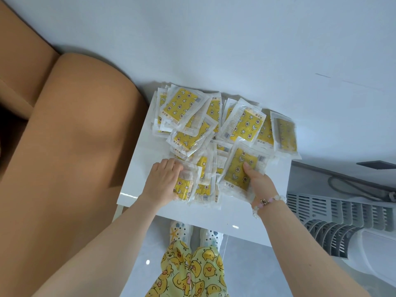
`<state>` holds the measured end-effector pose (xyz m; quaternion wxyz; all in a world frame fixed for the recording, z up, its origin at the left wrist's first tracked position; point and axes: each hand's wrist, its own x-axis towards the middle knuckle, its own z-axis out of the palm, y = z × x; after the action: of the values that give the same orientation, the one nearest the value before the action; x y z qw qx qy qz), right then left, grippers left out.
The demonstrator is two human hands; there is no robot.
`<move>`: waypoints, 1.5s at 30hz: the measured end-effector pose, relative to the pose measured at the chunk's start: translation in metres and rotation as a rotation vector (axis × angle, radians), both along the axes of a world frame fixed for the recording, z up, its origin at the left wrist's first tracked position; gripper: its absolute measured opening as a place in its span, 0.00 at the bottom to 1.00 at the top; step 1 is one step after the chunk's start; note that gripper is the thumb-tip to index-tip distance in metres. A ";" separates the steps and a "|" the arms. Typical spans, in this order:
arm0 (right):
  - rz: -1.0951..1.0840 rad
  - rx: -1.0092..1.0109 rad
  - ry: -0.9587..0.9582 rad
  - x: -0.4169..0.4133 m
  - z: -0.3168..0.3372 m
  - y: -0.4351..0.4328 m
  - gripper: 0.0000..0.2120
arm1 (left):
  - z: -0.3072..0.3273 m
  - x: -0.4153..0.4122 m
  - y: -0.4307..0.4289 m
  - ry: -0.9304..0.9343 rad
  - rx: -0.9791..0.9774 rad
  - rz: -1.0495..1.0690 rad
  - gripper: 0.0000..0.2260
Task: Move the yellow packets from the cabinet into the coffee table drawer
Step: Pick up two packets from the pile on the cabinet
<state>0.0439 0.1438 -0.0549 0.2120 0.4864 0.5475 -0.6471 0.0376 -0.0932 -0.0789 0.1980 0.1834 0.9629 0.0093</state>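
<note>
Several yellow packets [216, 129] in clear wrappers, printed with stars and moons, lie in a loose heap on the white cabinet top [137, 168]. My left hand [162, 183] grips a small stack of packets [185, 185] at the heap's near left edge, fingers curled over its top. My right hand [259, 179] holds another packet [240, 168] at the near right, thumb pressed on its yellow face and fingers hidden underneath. The coffee table drawer is not in view.
A tan sofa [70, 146] stands against the cabinet's left side. A grey-white slatted appliance [338, 213] sits to the right. A white wall [214, 39] rises behind the cabinet. My legs and slippers [192, 239] stand on grey floor below the cabinet's front edge.
</note>
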 end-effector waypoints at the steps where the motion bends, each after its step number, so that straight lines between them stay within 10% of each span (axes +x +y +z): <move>1: 0.007 -0.001 0.004 0.000 0.001 -0.001 0.26 | -0.001 0.001 0.000 0.011 0.002 0.008 0.39; 7: 0.010 -0.004 0.007 0.001 0.001 0.005 0.20 | 0.011 -0.001 0.008 -0.210 0.023 0.111 0.15; 15: -0.009 -0.048 0.015 0.003 0.000 0.005 0.12 | 0.064 -0.034 0.038 -0.554 0.860 1.003 0.09; 22: 0.010 -0.181 0.015 -0.005 0.007 0.012 0.09 | 0.092 -0.058 0.075 -0.707 0.877 0.650 0.13; 27: -0.013 -0.208 0.022 -0.004 0.006 0.015 0.10 | 0.094 -0.059 0.077 -0.751 1.016 0.786 0.44; 31: -0.013 -0.146 0.000 -0.006 0.005 0.024 0.11 | 0.096 -0.055 0.073 -0.850 1.053 0.747 0.20; 45: 0.059 -0.054 -0.041 0.003 0.002 0.034 0.17 | 0.100 -0.056 0.060 -0.874 0.992 0.766 0.10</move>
<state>0.0468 0.1775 -0.0530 0.2552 0.4774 0.5394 -0.6450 -0.0188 -0.0332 0.0211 0.4384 -0.1161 0.6763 0.5805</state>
